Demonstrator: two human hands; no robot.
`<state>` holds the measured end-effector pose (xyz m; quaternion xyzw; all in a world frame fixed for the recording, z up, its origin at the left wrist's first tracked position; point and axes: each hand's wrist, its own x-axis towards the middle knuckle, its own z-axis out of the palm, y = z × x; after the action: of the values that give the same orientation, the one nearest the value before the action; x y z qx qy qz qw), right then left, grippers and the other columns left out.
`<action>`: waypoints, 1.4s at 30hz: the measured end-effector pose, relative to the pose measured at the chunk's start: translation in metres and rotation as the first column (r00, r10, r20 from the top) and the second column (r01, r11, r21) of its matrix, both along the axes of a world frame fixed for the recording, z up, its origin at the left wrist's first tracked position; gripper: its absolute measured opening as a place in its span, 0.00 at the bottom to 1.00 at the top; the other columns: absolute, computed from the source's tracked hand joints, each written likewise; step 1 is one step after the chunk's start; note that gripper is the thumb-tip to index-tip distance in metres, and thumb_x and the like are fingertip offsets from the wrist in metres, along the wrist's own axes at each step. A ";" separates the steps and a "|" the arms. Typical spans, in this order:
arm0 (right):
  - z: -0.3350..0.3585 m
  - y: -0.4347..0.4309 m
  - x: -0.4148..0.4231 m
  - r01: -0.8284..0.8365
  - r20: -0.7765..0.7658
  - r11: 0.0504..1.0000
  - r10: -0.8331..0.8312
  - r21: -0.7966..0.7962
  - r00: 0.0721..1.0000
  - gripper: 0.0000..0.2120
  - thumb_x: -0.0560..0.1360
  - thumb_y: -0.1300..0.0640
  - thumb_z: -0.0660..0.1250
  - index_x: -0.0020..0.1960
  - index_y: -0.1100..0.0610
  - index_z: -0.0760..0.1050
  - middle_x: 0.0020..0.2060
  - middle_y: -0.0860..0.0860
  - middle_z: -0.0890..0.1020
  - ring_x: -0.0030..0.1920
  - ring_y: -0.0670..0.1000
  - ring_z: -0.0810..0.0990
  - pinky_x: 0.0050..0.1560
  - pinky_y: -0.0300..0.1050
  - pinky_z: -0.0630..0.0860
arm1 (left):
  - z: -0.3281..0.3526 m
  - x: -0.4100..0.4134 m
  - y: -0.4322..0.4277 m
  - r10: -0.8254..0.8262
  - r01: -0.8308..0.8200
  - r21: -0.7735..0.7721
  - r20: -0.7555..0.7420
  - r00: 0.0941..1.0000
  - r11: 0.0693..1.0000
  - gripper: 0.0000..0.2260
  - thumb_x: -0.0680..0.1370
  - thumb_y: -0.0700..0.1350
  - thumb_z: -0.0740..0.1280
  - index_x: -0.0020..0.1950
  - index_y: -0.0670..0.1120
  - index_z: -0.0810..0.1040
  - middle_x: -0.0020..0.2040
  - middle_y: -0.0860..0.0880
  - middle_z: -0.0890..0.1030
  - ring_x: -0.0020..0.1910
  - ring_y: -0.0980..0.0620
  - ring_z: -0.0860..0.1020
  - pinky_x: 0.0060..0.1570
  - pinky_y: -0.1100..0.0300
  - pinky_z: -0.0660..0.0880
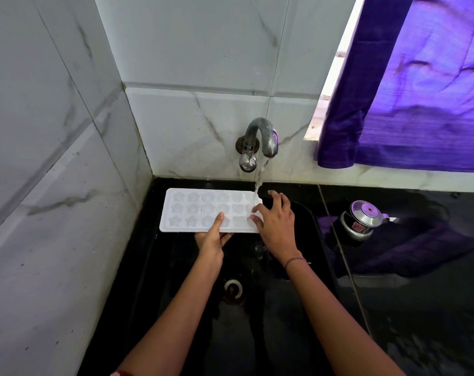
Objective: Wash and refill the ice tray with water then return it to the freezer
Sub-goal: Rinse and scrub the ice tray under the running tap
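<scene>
A white ice tray [192, 210] with star and round moulds is held level over the black sink [306, 218]. My left hand [212, 238] grips its near long edge, thumb on top and fingers under. My right hand [276, 223] rests on the tray's right end with its fingers spread over the moulds there. Water runs from the steel tap [263, 137] and falls onto the tray's right end, just beside my right fingers.
The sink drain [233, 290] lies below my arms. A small steel pressure cooker [361, 219] stands on the wet black counter [420, 308] at right. A purple curtain [420, 90] hangs over the window. Marble tile walls close in the left and back.
</scene>
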<state>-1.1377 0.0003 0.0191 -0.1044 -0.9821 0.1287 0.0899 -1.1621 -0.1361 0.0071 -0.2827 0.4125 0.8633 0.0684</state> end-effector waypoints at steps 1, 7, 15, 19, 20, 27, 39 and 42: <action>-0.001 0.000 0.001 0.001 0.020 1.000 -0.002 0.011 1.000 0.15 0.78 0.46 0.60 0.62 0.50 0.74 0.74 0.55 0.58 0.75 0.59 0.51 0.70 0.57 0.60 | 0.000 -0.001 0.001 0.002 -0.002 0.000 0.005 1.000 1.000 0.18 0.72 0.36 0.72 0.59 0.46 0.74 0.54 0.46 0.79 0.45 0.50 0.80 0.36 0.56 0.81; -0.002 0.001 0.001 -0.041 0.010 0.999 0.041 0.003 0.999 0.16 0.80 0.45 0.56 0.61 0.49 0.76 0.74 0.54 0.60 0.74 0.58 0.52 0.70 0.57 0.57 | 0.001 -0.001 0.003 -0.016 0.016 -0.006 -0.006 1.000 1.000 0.17 0.72 0.36 0.72 0.59 0.45 0.74 0.53 0.45 0.80 0.44 0.50 0.81 0.36 0.55 0.82; -0.001 0.004 0.000 -0.059 -0.003 0.998 0.059 -0.006 0.998 0.18 0.79 0.43 0.55 0.62 0.49 0.75 0.72 0.54 0.62 0.74 0.57 0.53 0.71 0.59 0.55 | 0.001 -0.001 0.006 -0.006 0.006 0.015 -0.003 1.000 1.000 0.22 0.71 0.37 0.73 0.64 0.43 0.73 0.54 0.45 0.80 0.49 0.46 0.81 0.33 0.57 0.81; -0.003 0.007 0.003 -0.017 -0.012 0.998 0.018 0.055 1.000 0.19 0.79 0.42 0.55 0.61 0.51 0.75 0.70 0.54 0.65 0.73 0.57 0.57 0.70 0.61 0.55 | -0.001 0.000 0.008 -0.029 0.029 -0.003 -0.004 1.000 1.000 0.22 0.71 0.37 0.72 0.64 0.44 0.73 0.55 0.46 0.80 0.54 0.45 0.80 0.34 0.57 0.81; -0.003 0.004 0.003 -0.019 -0.001 0.999 0.019 0.040 1.000 0.20 0.79 0.41 0.54 0.62 0.52 0.74 0.71 0.54 0.64 0.73 0.58 0.56 0.70 0.61 0.55 | -0.001 0.001 0.010 -0.031 0.031 -0.001 -0.001 1.000 1.000 0.22 0.71 0.37 0.72 0.64 0.45 0.73 0.56 0.45 0.80 0.54 0.45 0.80 0.34 0.57 0.81; -0.014 0.006 0.009 -0.155 -0.113 0.987 0.159 0.045 0.981 0.22 0.76 0.39 0.55 0.65 0.47 0.72 0.75 0.53 0.58 0.76 0.58 0.49 0.72 0.61 0.53 | -0.001 -0.010 0.005 0.011 -0.011 -0.003 -0.025 1.000 1.000 0.19 0.71 0.37 0.73 0.60 0.46 0.74 0.53 0.47 0.81 0.49 0.48 0.81 0.36 0.56 0.82; -0.026 0.008 0.012 -0.147 -0.160 0.976 0.173 0.160 0.972 0.14 0.74 0.47 0.67 0.58 0.49 0.76 0.67 0.57 0.71 0.70 0.62 0.64 0.63 0.60 0.69 | 0.000 -0.013 0.009 0.016 -0.015 0.019 -0.029 0.999 1.000 0.16 0.72 0.37 0.72 0.59 0.44 0.74 0.47 0.49 0.81 0.42 0.52 0.81 0.35 0.57 0.81; -0.023 0.015 0.010 -0.101 -0.176 0.966 0.145 0.238 0.974 0.12 0.71 0.47 0.71 0.53 0.50 0.79 0.62 0.56 0.75 0.66 0.62 0.70 0.61 0.60 0.71 | 0.000 -0.014 0.010 0.018 -0.017 0.013 -0.020 1.000 1.000 0.17 0.72 0.37 0.72 0.59 0.44 0.74 0.47 0.48 0.81 0.43 0.51 0.80 0.35 0.56 0.81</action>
<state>-1.1272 0.0148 -0.0039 -0.0191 -0.9817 0.0299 0.1872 -1.1763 -0.1262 0.0069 -0.2771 0.4050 0.8694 0.0585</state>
